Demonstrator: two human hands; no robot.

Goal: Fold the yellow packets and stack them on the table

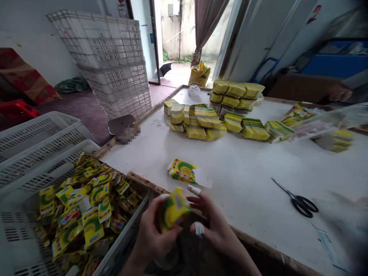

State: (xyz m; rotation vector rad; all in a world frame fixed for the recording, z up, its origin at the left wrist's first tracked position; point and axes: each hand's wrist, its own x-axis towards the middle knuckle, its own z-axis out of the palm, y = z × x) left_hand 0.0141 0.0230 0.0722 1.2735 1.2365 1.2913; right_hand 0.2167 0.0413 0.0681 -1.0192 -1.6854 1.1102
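Low in the middle, at the table's near edge, my left hand (pixel 155 232) is closed around a yellow-and-green printed packet (pixel 174 209), blurred by motion. My right hand (pixel 211 220) is just to the right of it, fingers apart and curved toward the packet, with white tape on the thumb and a fingertip. I see nothing between its fingers. Beyond the hands, a small stack of flat yellow-and-green printed cards (pixel 184 170) lies on the white table (pixel 238 172). Left of my hands, a white plastic crate (pixel 126 234) is full of loose yellow-green packets (pixel 86 207).
Bundled yellow-green stacks (pixel 207 117) and a higher pile (pixel 235 96) stand at the table's back. Black-handled scissors (pixel 299 201) lie at right, near a clear plastic bag (pixel 330 119). Tall white crates (pixel 115 57) stand at left. Another person's hand (pixel 340 92) shows far right.
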